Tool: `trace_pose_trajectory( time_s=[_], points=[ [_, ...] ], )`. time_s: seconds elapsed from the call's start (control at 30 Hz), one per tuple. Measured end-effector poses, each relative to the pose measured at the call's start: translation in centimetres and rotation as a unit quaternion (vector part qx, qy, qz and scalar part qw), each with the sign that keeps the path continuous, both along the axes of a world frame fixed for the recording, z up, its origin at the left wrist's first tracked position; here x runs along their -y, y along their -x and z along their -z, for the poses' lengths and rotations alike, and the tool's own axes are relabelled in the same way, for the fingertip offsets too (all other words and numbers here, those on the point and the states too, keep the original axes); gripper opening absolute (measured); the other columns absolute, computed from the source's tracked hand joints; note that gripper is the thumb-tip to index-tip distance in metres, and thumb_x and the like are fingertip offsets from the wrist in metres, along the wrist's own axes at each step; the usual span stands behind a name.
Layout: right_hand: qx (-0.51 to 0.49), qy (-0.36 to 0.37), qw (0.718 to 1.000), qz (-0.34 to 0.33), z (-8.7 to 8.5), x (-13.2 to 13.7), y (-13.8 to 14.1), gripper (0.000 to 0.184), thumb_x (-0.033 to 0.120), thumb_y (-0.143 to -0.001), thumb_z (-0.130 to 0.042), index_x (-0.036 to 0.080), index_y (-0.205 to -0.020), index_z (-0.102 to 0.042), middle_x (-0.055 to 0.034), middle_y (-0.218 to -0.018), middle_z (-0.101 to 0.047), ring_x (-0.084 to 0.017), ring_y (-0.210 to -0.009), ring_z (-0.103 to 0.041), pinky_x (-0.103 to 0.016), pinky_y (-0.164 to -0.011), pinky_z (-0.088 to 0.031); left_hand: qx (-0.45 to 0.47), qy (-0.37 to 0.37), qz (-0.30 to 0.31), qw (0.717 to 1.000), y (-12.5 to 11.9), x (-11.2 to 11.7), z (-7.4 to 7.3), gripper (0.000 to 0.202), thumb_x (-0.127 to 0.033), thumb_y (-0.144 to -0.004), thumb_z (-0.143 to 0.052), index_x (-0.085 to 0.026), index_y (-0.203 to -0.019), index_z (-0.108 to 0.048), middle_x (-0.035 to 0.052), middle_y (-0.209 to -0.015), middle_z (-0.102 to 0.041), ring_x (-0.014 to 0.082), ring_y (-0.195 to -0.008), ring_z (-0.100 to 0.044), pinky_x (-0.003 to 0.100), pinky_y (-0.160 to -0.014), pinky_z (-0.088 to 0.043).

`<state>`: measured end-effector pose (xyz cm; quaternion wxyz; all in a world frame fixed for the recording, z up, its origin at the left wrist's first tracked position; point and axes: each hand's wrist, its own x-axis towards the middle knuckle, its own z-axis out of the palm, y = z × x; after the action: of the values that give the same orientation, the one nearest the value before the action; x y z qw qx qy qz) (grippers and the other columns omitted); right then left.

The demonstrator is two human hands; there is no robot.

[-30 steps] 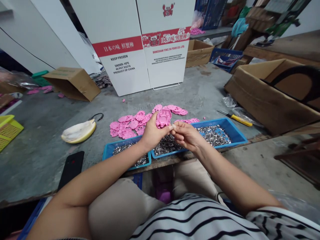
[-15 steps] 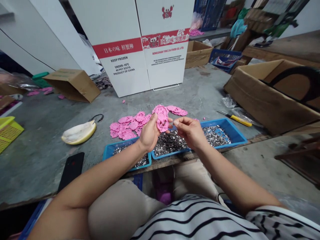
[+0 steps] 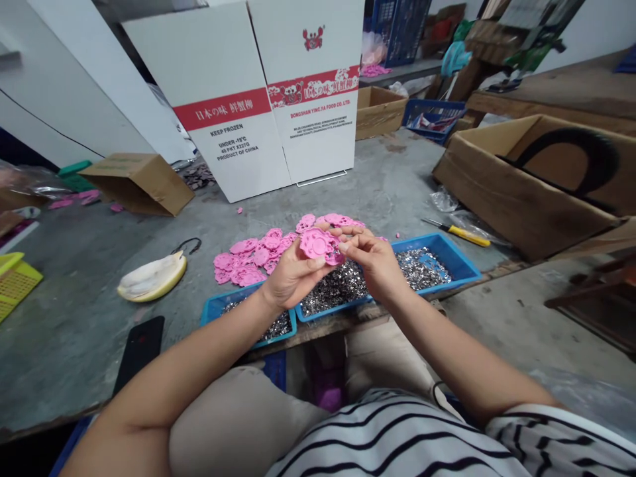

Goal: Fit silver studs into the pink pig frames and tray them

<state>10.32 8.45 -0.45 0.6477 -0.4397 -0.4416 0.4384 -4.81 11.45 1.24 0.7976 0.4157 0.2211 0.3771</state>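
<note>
Two hands meet above the near edge of the surface, with one pink piece between them. The left hand carries it from below and the left: its fingers are curled up under the piece and closed on its near edge, so the flat, moulded face tilts up toward the camera. The right hand comes in from the right, its fingers bent and drawn close together, thumb and forefinger nipping the right edge of the piece. Whether anything small sits between those fingertips cannot be told.

The piece hangs in the air, clear of the surface, just over the far left corner of the right tray, a blue tray full of small shiny metal bits. A second blue tray, the left tray, lies just beside it under the left wrist and holds the same bits. Just beyond the hands spreads a pink pile of like pieces.

To the left lie a pale peel and, nearer, a black phone. A yellow knife lies to the right, beside a brown carton. White boxes stand at the far side.
</note>
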Motion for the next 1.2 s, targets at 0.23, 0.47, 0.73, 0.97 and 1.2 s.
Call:
trace_pose_trajectory(
  time_s=[0.23,0.47,0.73,0.97,1.2],
  points=[
    [0.019,-0.007,1.000,-0.002,-0.29,0.21,-0.06,0.033,0.039,-0.067,-0.080,0.017,-0.055,-0.058,-0.0111,-0.108,-0.064,-0.027,-0.119,-0.050,-0.045,-0.107,-0.033,-0.003,0.011,0.002,1.000,0.06,0.05,0.12,0.078,-0.024,-0.055,-0.083,-0.023,-0.125,-0.050,0.0082,-0.136,-0.049,0.0208,-0.124,-0.052,0.044,-0.107,-0.051],
    [0.032,-0.023,0.999,-0.007,-0.43,0.30,0.16,0.029,0.036,-0.070,-0.078,0.018,-0.057,-0.059,-0.0083,-0.106,-0.066,-0.025,-0.114,-0.053,-0.045,-0.106,-0.034,-0.002,0.023,-0.007,1.000,-0.05,0.17,0.11,0.077,-0.021,-0.054,-0.083,-0.023,-0.124,-0.050,0.0076,-0.133,-0.050,0.0190,-0.121,-0.053,0.042,-0.105,-0.052],
    [-0.004,-0.018,1.000,-0.017,0.15,0.20,0.35,0.027,0.035,-0.068,-0.079,0.018,-0.059,-0.059,-0.0076,-0.104,-0.065,-0.024,-0.113,-0.056,-0.044,-0.104,-0.037,-0.002,0.025,-0.014,1.000,-0.20,0.26,0.30,0.081,-0.021,-0.054,-0.082,-0.026,-0.127,-0.048,0.0069,-0.134,-0.050,0.0181,-0.121,-0.052,0.042,-0.105,-0.051],
    [-0.037,-0.009,0.999,-0.025,-0.06,0.13,0.50,0.026,0.033,-0.065,-0.080,0.018,-0.057,-0.059,-0.0070,-0.095,-0.063,-0.024,-0.108,-0.058,-0.042,-0.103,-0.039,-0.002,0.026,-0.011,1.000,-0.18,0.24,0.33,0.081,-0.021,-0.054,-0.083,-0.026,-0.127,-0.048,0.0072,-0.137,-0.048,0.0190,-0.123,-0.052,0.041,-0.103,-0.053],
    [-0.030,-0.015,0.999,-0.023,-0.10,0.22,0.49,0.028,0.033,-0.066,-0.079,0.018,-0.057,-0.058,-0.0079,-0.095,-0.063,-0.024,-0.107,-0.058,-0.042,-0.101,-0.040,-0.003,0.013,-0.007,1.000,-0.23,0.27,0.53,0.075,-0.022,-0.057,-0.082,-0.024,-0.125,-0.050,0.0070,-0.136,-0.048,0.0171,-0.121,-0.053,0.039,-0.103,-0.053]
  ],
)
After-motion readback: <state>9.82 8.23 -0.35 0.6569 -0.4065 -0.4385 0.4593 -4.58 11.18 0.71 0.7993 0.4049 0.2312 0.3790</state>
